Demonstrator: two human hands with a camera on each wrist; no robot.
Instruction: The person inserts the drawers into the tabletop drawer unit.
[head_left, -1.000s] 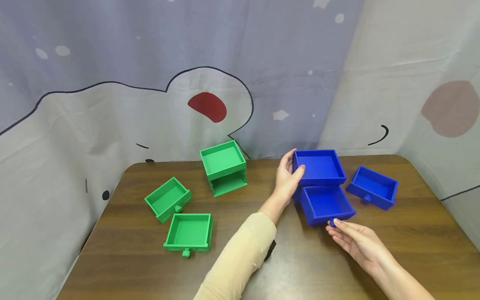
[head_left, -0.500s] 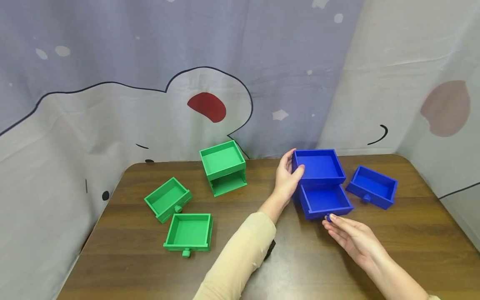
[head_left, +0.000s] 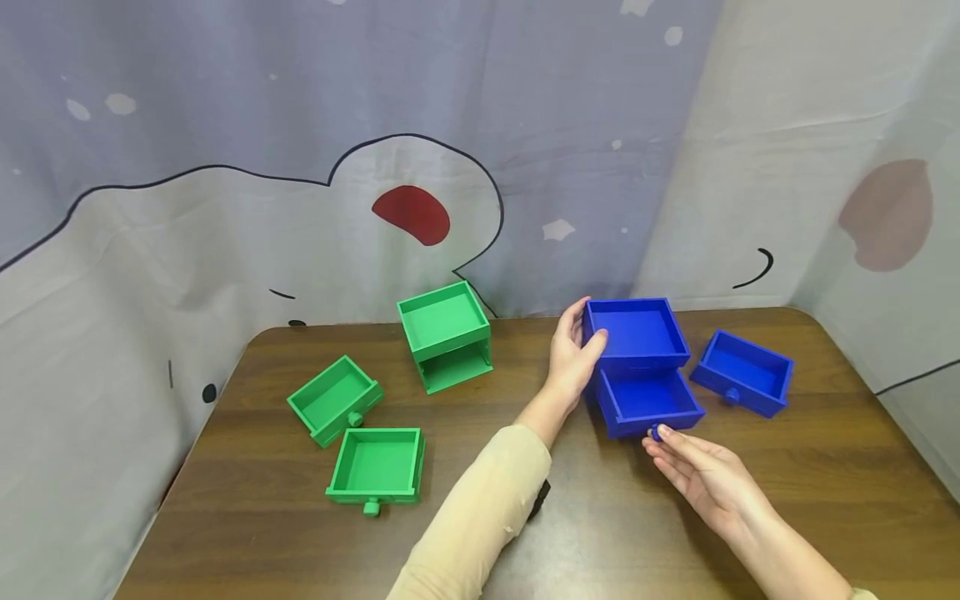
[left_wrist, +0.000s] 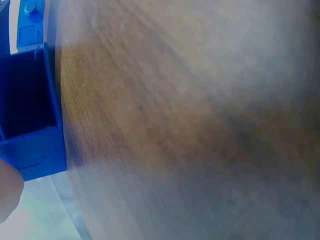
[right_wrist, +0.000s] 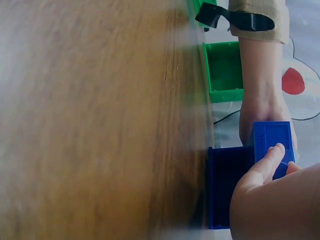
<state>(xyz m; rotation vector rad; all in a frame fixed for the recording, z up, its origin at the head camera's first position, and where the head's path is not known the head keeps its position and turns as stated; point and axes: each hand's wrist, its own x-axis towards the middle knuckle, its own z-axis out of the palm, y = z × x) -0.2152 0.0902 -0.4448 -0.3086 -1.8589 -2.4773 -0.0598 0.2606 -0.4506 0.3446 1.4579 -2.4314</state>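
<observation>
My left hand (head_left: 572,360) grips the left side of a blue cabinet (head_left: 637,329), its thumb over the top rim. A blue drawer (head_left: 651,396) juts out of the cabinet's front, partly inside the upper slot. Between thumb and fingertips, my right hand (head_left: 712,486) pinches the drawer's round knob (head_left: 656,432). The right wrist view shows the drawer front (right_wrist: 271,134) above the cabinet's open lower slot (right_wrist: 227,180). A second blue drawer (head_left: 744,372) lies on the table to the right of the cabinet.
On the wooden table (head_left: 247,533), a green cabinet (head_left: 445,321) with an open slot stands at the back, left of the blue one. Two green drawers lie in front of it, one angled (head_left: 335,400) and one nearer (head_left: 377,467). A patterned curtain (head_left: 570,150) hangs behind the table edge.
The blue drawer has slid a little further into the cabinet, with my right hand moving forward and slightly left on its knob. My left hand keeps its hold on the cabinet.
</observation>
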